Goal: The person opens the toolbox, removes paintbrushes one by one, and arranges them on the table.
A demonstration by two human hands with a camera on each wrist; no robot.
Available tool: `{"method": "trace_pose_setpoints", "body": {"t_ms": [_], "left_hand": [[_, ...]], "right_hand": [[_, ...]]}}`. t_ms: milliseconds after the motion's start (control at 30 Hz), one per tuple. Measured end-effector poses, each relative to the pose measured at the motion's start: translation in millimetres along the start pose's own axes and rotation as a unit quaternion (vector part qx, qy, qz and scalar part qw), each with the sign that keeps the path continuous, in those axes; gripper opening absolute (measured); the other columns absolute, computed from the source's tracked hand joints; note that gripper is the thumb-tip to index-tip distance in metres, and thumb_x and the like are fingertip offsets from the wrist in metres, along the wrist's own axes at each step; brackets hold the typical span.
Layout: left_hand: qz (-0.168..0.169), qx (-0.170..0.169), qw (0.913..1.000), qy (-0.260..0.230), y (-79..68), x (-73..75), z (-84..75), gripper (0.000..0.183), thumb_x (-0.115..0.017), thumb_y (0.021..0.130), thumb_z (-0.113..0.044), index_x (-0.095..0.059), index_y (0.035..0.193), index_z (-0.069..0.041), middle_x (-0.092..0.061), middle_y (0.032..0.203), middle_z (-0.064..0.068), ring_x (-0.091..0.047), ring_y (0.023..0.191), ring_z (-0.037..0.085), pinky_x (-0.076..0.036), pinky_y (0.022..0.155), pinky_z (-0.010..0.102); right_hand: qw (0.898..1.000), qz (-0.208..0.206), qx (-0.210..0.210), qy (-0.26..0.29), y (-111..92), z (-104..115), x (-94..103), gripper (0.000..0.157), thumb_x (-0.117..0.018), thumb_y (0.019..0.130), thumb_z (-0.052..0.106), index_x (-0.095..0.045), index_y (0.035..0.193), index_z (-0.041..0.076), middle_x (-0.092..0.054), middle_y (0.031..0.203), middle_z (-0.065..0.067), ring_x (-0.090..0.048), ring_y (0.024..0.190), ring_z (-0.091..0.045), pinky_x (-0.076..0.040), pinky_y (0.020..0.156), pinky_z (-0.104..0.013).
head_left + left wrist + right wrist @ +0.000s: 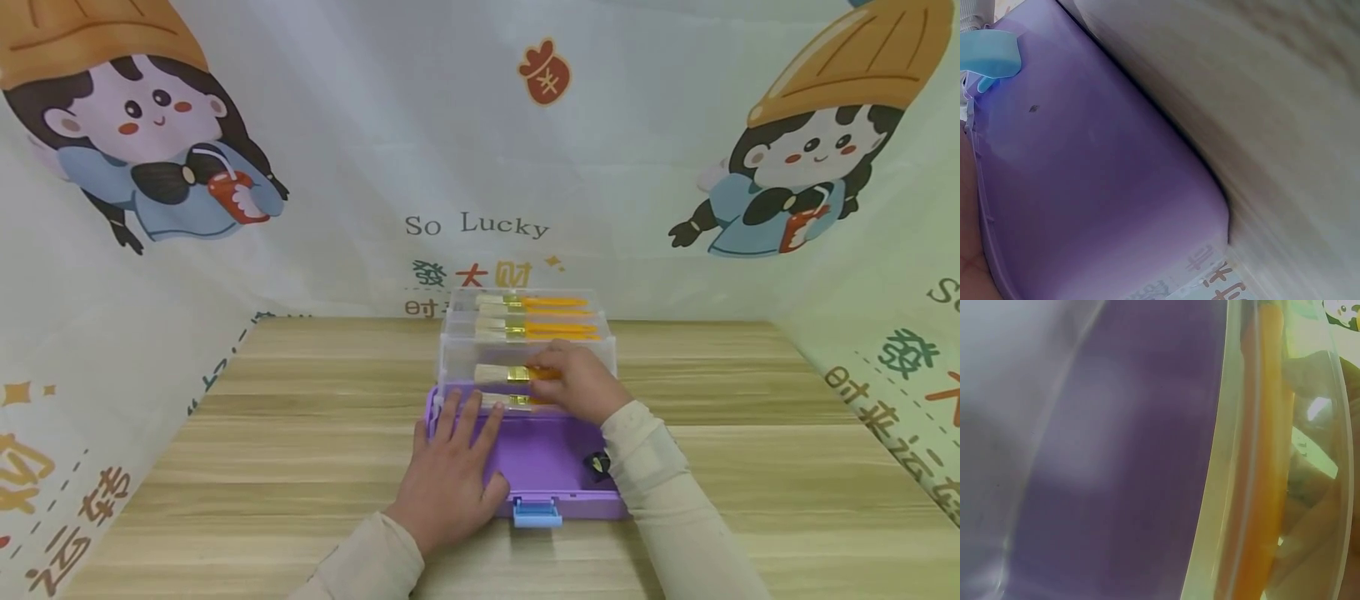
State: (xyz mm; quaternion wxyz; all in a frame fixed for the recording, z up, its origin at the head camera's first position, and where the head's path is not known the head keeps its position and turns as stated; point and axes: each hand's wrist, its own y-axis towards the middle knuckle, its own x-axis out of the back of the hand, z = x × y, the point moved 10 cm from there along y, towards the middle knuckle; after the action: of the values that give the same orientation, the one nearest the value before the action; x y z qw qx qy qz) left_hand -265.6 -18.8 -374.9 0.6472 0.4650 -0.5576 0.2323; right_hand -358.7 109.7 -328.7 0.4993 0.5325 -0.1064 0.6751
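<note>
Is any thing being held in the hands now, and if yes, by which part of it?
The right hand holds a brush by its orange handle, near the gold ferrule. The left hand holds nothing.

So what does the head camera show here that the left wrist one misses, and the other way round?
Only the head view shows the brushes, the clear trays, the right-hand grip on one brush's handle, a small dark item inside the open box, and the cartoon figures.

Only the left wrist view shows a small dark mark on the box's purple outer face.

Both share the box itself, its blue latch, the wooden table, some printed backdrop and at least part of the left-hand grip.
</note>
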Motion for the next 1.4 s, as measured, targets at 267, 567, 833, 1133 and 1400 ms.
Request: {"method": "trace_pose_setpoints", "body": {"t_ms": [267, 567, 833, 1133, 1400], "left_hand": [[0.003, 0.001, 1.0, 0.001, 1.1, 0.6, 0.3, 0.073, -0.052, 0.091, -0.043, -0.034, 0.156, -0.015, -0.028, 0.158, 0.017, -0.015, 0.148, 0.039, -0.026, 0.104, 0.072], [0.002, -0.002, 1.0, 0.001, 2.2, 0.8, -0.7, 0.074, -0.052, 0.091, -0.043, -0.033, 0.156, -0.014, -0.028, 0.159, 0.017, -0.016, 0.147, 0.04, -0.027, 0.103, 0.072], [-0.005, -0.004, 1.0, 0.001, -0.3, 1.2, -0.9, 0.073, -0.053, 0.09, -0.043, -0.037, 0.155, -0.014, -0.03, 0.158, 0.017, -0.019, 0.146, 0.041, -0.029, 0.101, 0.072], [-0.01, -0.003, 0.9999, -0.003, -0.2, 2.1, -1.0, 0.072, -0.053, 0.09, -0.042, -0.037, 0.155, -0.015, -0.031, 0.157, 0.017, -0.019, 0.146, 0.04, -0.027, 0.103, 0.072], [-0.008, 0.0, 0.9999, -0.006, -1.0, 3.5, -1.1, 0.072, -0.052, 0.09, -0.041, -0.036, 0.155, -0.015, -0.03, 0.157, 0.017, -0.019, 0.146, 0.04, -0.027, 0.103, 0.072]], "right_hand": [[1.0, -0.006, 0.001, 0.026, 0.5, 2.4, 3.9, 0.026, -0.072, 0.084, 0.011, -0.076, 0.109, 0.007, -0.062, 0.095, 0.0, -0.056, 0.079, -0.014, -0.05, 0.07, -0.03], [0.999, -0.026, 0.034, 0.025, 1.6, 10.3, 14.1, 0.023, -0.072, 0.084, 0.01, -0.076, 0.107, 0.008, -0.061, 0.09, 0.003, -0.053, 0.072, -0.012, -0.049, 0.064, -0.028], [0.999, -0.03, 0.038, 0.022, -1.1, 16.9, 33.4, 0.025, -0.07, 0.085, 0.011, -0.076, 0.108, 0.007, -0.058, 0.088, 0.004, -0.051, 0.073, -0.012, -0.047, 0.064, -0.029], [1.0, -0.003, -0.017, 0.012, -15.3, 1.8, 67.9, 0.028, -0.066, 0.087, 0.013, -0.074, 0.114, 0.008, -0.057, 0.093, 0.002, -0.051, 0.075, -0.016, -0.046, 0.065, -0.033], [0.999, -0.001, -0.027, -0.03, -34.6, -20.6, 93.6, 0.028, -0.063, 0.09, 0.011, -0.073, 0.116, 0.007, -0.057, 0.092, 0.002, -0.05, 0.076, -0.016, -0.044, 0.065, -0.033]]}}
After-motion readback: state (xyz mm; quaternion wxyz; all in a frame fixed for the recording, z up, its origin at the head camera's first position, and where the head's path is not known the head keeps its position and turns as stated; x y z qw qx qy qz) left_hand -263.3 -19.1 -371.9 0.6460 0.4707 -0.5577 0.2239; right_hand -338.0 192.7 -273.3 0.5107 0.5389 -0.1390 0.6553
